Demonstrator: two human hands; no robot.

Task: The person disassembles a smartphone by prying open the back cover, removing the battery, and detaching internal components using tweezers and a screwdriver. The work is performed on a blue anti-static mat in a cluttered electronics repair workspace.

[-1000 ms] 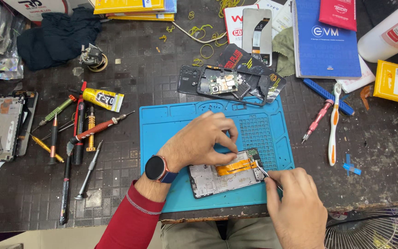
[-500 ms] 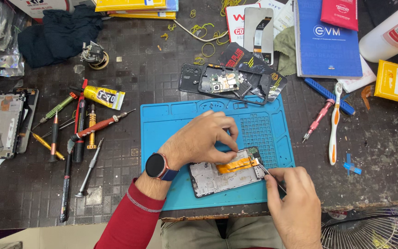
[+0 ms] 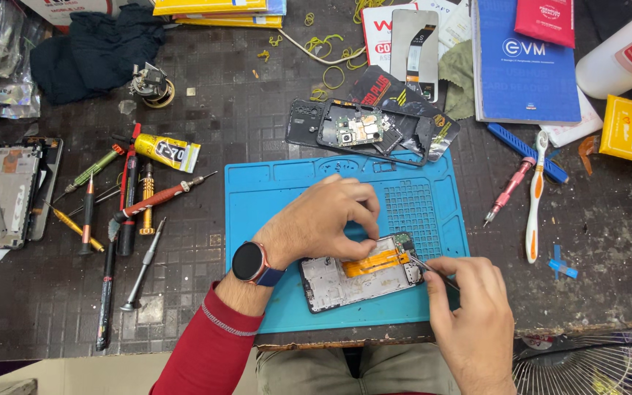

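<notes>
An opened phone with an orange flex cable lies on a blue work mat near the table's front edge. My left hand, with a dark watch on the wrist, rests over the phone's upper edge and its fingertips pinch down on it. My right hand grips thin metal tweezers whose tip touches the phone's right end beside the orange cable.
Several screwdrivers and a yellow glue tube lie left of the mat. Another dismantled phone sits at far left. Black phone frames lie behind the mat. A toothbrush, blue book and fan grille are on the right.
Both hands hold nearly the same pose over the phone; the view has shifted slightly and the tweezers' tip stays at the phone's right end.
</notes>
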